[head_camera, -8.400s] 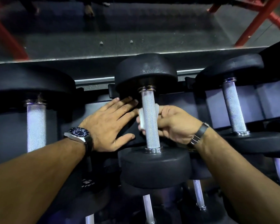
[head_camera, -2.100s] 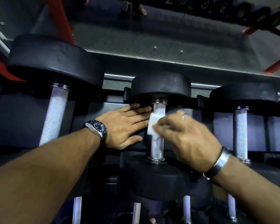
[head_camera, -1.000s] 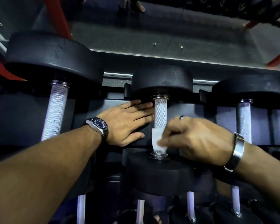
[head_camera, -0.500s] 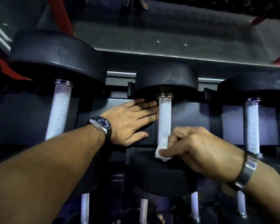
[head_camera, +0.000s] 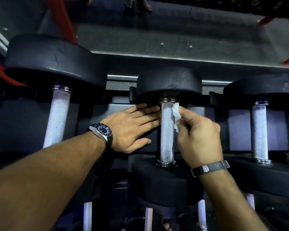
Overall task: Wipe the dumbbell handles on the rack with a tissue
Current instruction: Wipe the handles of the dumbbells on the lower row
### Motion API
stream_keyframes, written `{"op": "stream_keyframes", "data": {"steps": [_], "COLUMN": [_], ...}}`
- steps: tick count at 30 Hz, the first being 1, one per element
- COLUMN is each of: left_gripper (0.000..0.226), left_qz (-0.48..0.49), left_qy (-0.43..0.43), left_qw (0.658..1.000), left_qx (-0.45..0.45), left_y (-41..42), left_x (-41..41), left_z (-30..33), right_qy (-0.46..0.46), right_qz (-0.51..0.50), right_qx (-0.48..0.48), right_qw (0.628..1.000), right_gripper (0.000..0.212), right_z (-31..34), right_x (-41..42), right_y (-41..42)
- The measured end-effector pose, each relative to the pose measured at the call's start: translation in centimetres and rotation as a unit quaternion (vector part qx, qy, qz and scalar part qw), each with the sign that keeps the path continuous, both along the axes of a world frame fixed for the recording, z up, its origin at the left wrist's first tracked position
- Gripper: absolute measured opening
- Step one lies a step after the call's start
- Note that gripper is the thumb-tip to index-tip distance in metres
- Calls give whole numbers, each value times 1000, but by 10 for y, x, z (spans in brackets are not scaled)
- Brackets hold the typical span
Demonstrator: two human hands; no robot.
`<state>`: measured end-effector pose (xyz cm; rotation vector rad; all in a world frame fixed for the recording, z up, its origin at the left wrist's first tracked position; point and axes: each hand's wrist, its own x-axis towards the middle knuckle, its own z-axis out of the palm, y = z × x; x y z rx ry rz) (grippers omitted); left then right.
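A black dumbbell lies on the rack [head_camera: 237,129] in the middle, its knurled silver handle [head_camera: 167,130] running away from me. My right hand [head_camera: 198,135] pinches a small white tissue [head_camera: 175,114] against the upper right side of that handle, close to the far weight head [head_camera: 168,82]. Left of the handle, my left hand [head_camera: 130,129] rests flat on the rack with straight fingers, the fingertips touching the handle. Two more dumbbells flank it, with handles at the left [head_camera: 57,119] and at the right [head_camera: 259,130].
A lower rack row shows several more silver handles [head_camera: 88,215] along the bottom edge. Behind the rack is a mirror or grey floor strip [head_camera: 157,35] with red frame bars [head_camera: 62,19]. I wear a watch [head_camera: 101,131] on my left wrist and a band [head_camera: 210,167] on my right.
My right hand has slid the tissue from the near end of the middle handle up to its far end and over to the right side. The left hand stayed put.
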<state>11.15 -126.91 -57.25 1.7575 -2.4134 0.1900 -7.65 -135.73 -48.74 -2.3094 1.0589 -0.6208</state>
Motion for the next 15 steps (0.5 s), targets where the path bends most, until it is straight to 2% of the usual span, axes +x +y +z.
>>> {"op": "stream_keyframes", "data": {"steps": [1,3,7,11,14,15], "left_gripper": [65,65,64,65,66,66], "left_qz": [1,0,0,0,7,8], "left_qy": [-2,-5,-2,-1,-1,1], "left_qw": [1000,1000,1000,1000,1000,1000], "left_qx": [2,3,-6,2,20,21], "left_y": [0,0,1,0,0,1], "left_x": [0,0,-1,-1,-2,-2], "left_z": [0,1,1,1,1,1], "right_qy": [26,60,37,136,62,72], "right_qz": [8,25,35,77,42,50], "right_qx": [-11,34,18,49,24,23], "right_qw": [1000,997,999,986,997,996], "right_gripper": [36,29,26,12,24,24], "right_z": [2,4,11,2,8,9], "right_x": [1,2,1,-5,-8,-7], "right_y": [-1,-7,-8,-8,-5,-3]}}
